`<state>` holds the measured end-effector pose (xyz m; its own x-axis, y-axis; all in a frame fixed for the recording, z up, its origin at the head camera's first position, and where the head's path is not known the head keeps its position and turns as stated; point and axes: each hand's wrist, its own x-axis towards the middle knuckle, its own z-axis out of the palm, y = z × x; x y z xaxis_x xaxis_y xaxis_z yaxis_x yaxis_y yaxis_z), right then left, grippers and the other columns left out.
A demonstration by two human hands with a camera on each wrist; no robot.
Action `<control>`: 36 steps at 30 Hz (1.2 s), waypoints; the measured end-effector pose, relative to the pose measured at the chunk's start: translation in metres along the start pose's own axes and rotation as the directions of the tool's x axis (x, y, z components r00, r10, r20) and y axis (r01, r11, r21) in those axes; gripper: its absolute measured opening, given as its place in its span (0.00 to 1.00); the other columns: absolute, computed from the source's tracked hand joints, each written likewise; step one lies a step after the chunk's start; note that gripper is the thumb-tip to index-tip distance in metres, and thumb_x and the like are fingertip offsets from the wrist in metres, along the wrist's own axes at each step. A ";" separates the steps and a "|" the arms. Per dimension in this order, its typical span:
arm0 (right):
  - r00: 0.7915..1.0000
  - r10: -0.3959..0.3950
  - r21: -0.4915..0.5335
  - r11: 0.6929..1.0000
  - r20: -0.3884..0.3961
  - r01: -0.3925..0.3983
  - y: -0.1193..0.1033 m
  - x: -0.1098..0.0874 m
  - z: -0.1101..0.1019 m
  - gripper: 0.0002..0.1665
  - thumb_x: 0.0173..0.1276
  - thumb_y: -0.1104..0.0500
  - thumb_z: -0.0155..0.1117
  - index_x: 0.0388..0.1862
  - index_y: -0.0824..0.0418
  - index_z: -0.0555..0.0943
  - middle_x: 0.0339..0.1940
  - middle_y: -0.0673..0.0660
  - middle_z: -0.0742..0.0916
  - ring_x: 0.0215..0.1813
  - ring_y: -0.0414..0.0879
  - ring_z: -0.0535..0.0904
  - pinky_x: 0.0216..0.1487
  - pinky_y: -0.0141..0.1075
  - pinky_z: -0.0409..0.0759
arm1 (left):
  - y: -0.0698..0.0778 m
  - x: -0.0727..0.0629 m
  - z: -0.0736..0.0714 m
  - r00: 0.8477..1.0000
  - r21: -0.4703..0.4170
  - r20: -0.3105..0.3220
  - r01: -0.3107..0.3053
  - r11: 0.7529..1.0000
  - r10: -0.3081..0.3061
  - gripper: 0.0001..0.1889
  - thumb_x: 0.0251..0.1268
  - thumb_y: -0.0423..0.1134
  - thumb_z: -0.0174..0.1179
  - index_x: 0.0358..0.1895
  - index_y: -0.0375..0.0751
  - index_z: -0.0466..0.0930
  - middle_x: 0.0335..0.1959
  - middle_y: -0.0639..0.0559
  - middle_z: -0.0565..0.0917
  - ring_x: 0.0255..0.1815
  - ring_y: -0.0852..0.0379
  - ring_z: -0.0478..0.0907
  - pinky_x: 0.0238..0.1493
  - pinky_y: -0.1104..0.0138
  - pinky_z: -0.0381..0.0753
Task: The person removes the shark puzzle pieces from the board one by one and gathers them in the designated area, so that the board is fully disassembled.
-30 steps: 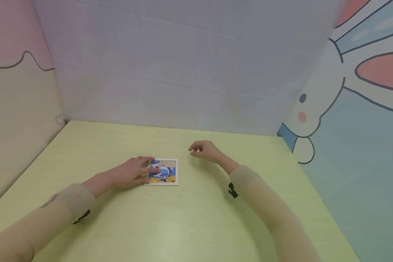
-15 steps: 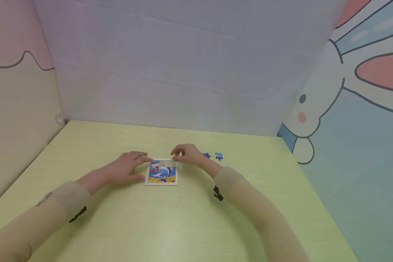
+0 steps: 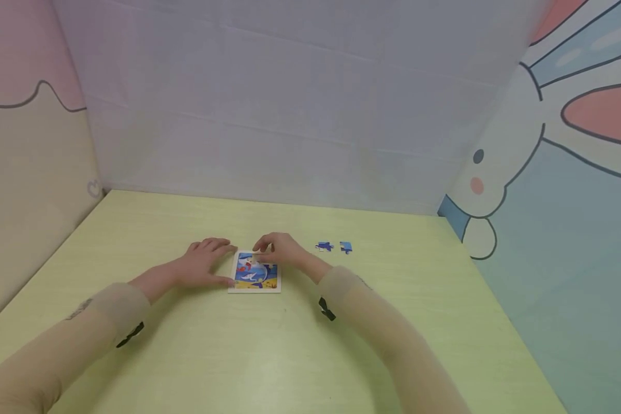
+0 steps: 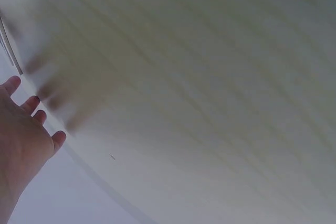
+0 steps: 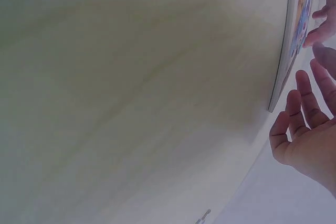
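A white-framed jigsaw puzzle (image 3: 256,291) with a dolphin picture lies flat on the table. My left hand (image 3: 199,264) is spread at its left side, thumb and index fingertip right at the frame's edge. The left wrist view shows that hand (image 4: 26,135) with separated, fairly straight fingers. Over the top of the puzzle, my right hand (image 3: 282,250) has its thumb and index finger bent toward each other; I cannot tell whether a piece is between them. In the right wrist view the right hand's (image 5: 312,129) other fingers are loosely spread beside the puzzle (image 5: 286,51).
Two loose blue jigsaw pieces, one (image 3: 324,246) nearer the puzzle and another (image 3: 346,247) further right, lie behind the right forearm. The light yellow table (image 3: 290,356) meets a pale back wall (image 3: 269,115). A wall with a cartoon rabbit (image 3: 497,155) stands on the right.
My right hand has moved left to the puzzle's top, and the two loose pieces have come into view behind it. My left hand's fingers have drawn back from the picture to the frame's left edge.
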<state>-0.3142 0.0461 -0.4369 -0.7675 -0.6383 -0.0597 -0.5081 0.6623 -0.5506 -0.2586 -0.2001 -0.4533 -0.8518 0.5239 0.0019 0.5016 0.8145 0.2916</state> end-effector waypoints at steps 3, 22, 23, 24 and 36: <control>1.000 -0.008 -0.004 1.000 0.015 0.008 -0.002 0.002 0.003 0.14 0.63 0.52 0.66 0.47 0.53 0.83 0.38 0.48 0.83 0.37 0.39 0.74 0.39 0.27 0.72 | 0.005 0.000 0.000 1.000 0.011 -0.004 0.001 1.000 -0.001 0.51 0.48 0.75 0.54 0.70 0.44 0.60 0.70 0.39 0.59 0.70 0.36 0.53 0.61 0.35 0.53; 0.996 0.077 -0.097 0.993 0.046 -0.072 -0.012 0.002 0.007 0.16 0.64 0.49 0.65 0.50 0.48 0.83 0.39 0.48 0.79 0.41 0.39 0.72 0.43 0.30 0.70 | 0.010 0.000 0.001 1.000 0.014 0.000 0.029 0.999 -0.029 0.51 0.46 0.76 0.56 0.70 0.47 0.61 0.71 0.39 0.58 0.70 0.35 0.52 0.61 0.34 0.52; 0.996 0.080 -0.092 0.993 0.048 -0.075 -0.012 0.002 0.006 0.16 0.64 0.50 0.65 0.50 0.49 0.82 0.40 0.48 0.79 0.42 0.39 0.72 0.44 0.31 0.70 | 0.010 0.000 0.000 1.000 0.010 -0.001 0.029 1.000 -0.029 0.51 0.46 0.75 0.56 0.70 0.46 0.61 0.71 0.39 0.58 0.70 0.35 0.52 0.61 0.34 0.52; 0.996 0.079 -0.090 0.993 0.049 -0.075 -0.013 0.002 0.006 0.15 0.64 0.50 0.65 0.50 0.49 0.82 0.40 0.48 0.79 0.42 0.39 0.72 0.45 0.31 0.70 | 0.010 0.000 0.000 1.000 0.007 -0.001 0.029 1.000 -0.029 0.50 0.46 0.75 0.56 0.70 0.47 0.61 0.71 0.39 0.58 0.70 0.35 0.52 0.61 0.34 0.52; 0.993 0.090 -0.039 0.995 0.073 -0.087 -0.013 0.007 0.005 0.14 0.62 0.53 0.67 0.47 0.52 0.83 0.37 0.47 0.82 0.38 0.39 0.74 0.42 0.28 0.72 | 0.010 -0.001 0.000 0.999 -0.005 -0.007 0.032 0.999 -0.032 0.50 0.46 0.74 0.58 0.70 0.47 0.61 0.71 0.39 0.58 0.70 0.36 0.53 0.61 0.34 0.53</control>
<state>-0.3107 0.0310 -0.4346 -0.7795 -0.6032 -0.1693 -0.4542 0.7302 -0.5104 -0.2529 -0.1919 -0.4505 -0.8683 0.4961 -0.0009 0.4735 0.8293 0.2967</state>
